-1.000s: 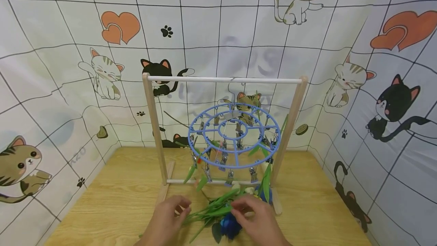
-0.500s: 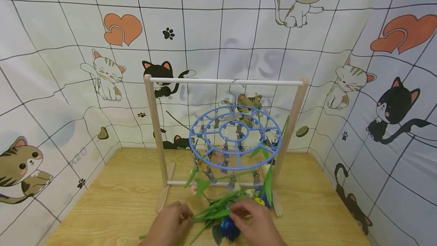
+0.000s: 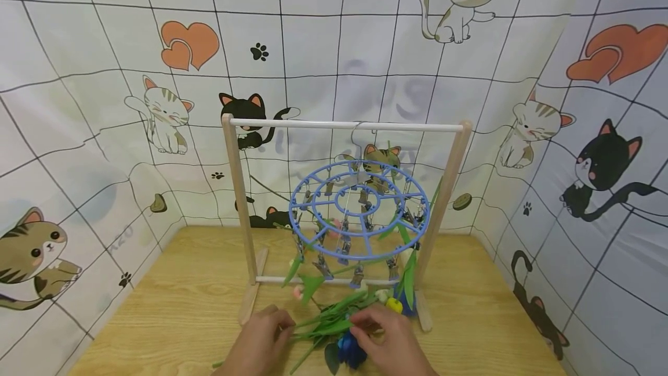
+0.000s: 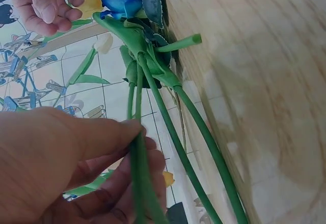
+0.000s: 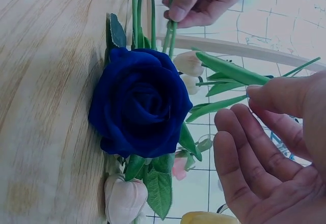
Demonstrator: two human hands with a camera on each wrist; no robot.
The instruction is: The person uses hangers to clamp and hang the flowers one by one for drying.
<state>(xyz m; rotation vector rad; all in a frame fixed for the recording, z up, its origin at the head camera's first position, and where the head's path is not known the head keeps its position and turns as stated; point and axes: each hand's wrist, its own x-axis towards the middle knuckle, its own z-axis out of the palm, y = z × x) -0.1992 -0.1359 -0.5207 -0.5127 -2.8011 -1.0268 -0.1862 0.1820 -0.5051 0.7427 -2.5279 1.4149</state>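
Near the table's front edge, my left hand [image 3: 263, 332] pinches slender green stems [image 4: 139, 94] between thumb and fingers. They belong to a pile of artificial flowers; several other stems hang beside them. My right hand [image 3: 388, 332] is at the pile's other end, palm up with loosely bent fingers [image 5: 262, 168], right by a green leaf's tip. A blue rose [image 5: 142, 104] lies on the table beside it, and a whitish tulip [image 5: 126, 197] shows below the rose. More pale blooms [image 3: 382, 293] and a yellow flower [image 3: 394, 306] lie behind the hands.
A wooden rack [image 3: 235, 190] stands just behind the flowers, with a blue round clip hanger [image 3: 360, 254] on its white top bar [image 3: 313, 124]. Metal clips [image 3: 357, 274] dangle low over the pile. Some clips hold hanging flowers with leaves [image 3: 409, 271]. A cat-print curtain [image 3: 313, 45] surrounds the table.
My left hand has moved slightly right and closed its thumb and fingers on the stems. My right hand has stayed nearly in place. The clip hanger has swayed a little.
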